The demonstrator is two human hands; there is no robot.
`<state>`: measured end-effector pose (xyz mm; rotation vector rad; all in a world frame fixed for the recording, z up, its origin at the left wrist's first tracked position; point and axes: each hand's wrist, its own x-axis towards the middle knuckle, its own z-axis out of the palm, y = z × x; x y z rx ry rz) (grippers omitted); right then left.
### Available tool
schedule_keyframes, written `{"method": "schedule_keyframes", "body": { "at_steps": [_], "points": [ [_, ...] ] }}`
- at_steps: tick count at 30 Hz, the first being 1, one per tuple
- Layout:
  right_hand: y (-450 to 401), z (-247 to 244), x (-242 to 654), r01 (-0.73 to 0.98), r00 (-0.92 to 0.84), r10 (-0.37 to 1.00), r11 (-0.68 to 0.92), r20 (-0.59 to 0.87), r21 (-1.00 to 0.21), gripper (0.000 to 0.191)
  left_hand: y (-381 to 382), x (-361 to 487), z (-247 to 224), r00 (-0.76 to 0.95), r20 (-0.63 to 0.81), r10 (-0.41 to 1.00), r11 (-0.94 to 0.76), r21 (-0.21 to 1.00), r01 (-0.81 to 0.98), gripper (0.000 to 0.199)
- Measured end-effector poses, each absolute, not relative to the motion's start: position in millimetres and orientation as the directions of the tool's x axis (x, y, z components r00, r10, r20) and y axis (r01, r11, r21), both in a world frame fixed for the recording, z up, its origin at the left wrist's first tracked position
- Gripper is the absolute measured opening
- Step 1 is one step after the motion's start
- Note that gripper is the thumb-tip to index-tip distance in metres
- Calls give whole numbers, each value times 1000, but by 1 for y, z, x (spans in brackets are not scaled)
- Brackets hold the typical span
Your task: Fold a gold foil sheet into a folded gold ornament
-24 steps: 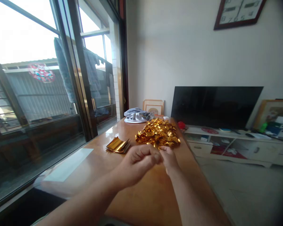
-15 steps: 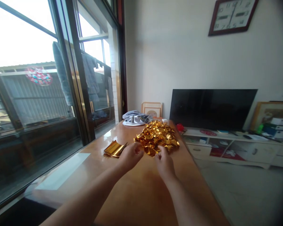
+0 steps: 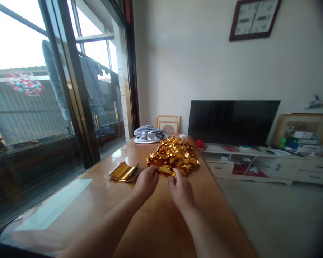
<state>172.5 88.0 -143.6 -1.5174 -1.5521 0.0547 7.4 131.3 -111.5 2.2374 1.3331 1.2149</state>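
Note:
A stack of flat gold foil sheets (image 3: 124, 172) lies on the glossy wooden table (image 3: 156, 222), just left of my left hand (image 3: 147, 181). Beyond both hands rises a heap of folded gold foil pieces (image 3: 176, 152). At its near edge, one folded gold foil piece (image 3: 165, 170) spans the gap between my hands. My left hand pinches its left end, and my right hand (image 3: 181, 186) has thumb and forefinger closed on its right end. The fingertips are partly hidden by the hands themselves.
A folded grey cloth (image 3: 150, 135) and a small framed picture (image 3: 168, 123) are at the table's far end. Large windows (image 3: 61, 89) run along the left. To the right stand a television (image 3: 233, 122) and a low white cabinet (image 3: 285, 168).
The view has turned slightly right. Both hands have closed on a folded gold piece between them; before, the fingers were looser and nothing clear showed between them.

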Motion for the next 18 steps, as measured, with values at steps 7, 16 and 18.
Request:
{"method": "schedule_keyframes", "body": {
  "at_steps": [7, 16, 18],
  "points": [
    [86, -140, 174, 730, 139, 860, 246, 491, -637, 46, 131, 7, -118, 304, 519, 799, -585, 555, 591, 23],
    [85, -140, 173, 717, 147, 860, 248, 489, -651, 48, 134, 4, -126, 256, 588, 768, -618, 574, 537, 27],
    [84, -140, 171, 698, 137, 858, 271, 495, -663, 47, 136, 4, -131, 222, 599, 769, -616, 602, 509, 27]
  ]
}}
